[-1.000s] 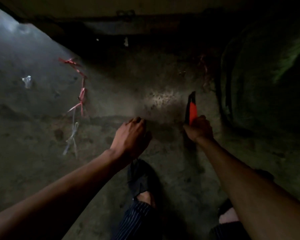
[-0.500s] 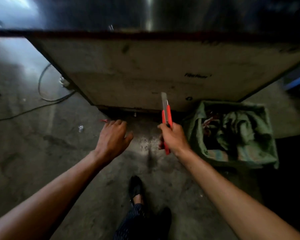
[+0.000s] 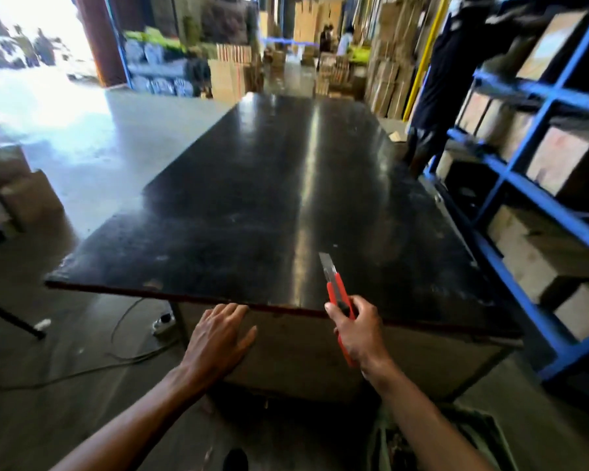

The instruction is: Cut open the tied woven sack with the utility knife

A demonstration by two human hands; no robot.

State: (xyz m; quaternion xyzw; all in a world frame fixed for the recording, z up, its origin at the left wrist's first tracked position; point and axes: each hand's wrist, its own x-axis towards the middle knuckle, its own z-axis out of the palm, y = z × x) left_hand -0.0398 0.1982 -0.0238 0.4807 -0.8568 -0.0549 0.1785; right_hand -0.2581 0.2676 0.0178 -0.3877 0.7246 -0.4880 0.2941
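At table (image 3: 252, 185) edge: right hand (image 3: 357, 329) grips utility knife (image 3: 337, 290), blade out; left hand (image 3: 218, 338) spread, empty.

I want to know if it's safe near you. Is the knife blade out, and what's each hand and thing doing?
utility knife: blade out, pointing away over the table
right hand: closed around the knife's red handle
left hand: open, empty, at the table's near edge
table: top bare and shiny
green sack: on the floor lower right, mostly hidden, state unclear
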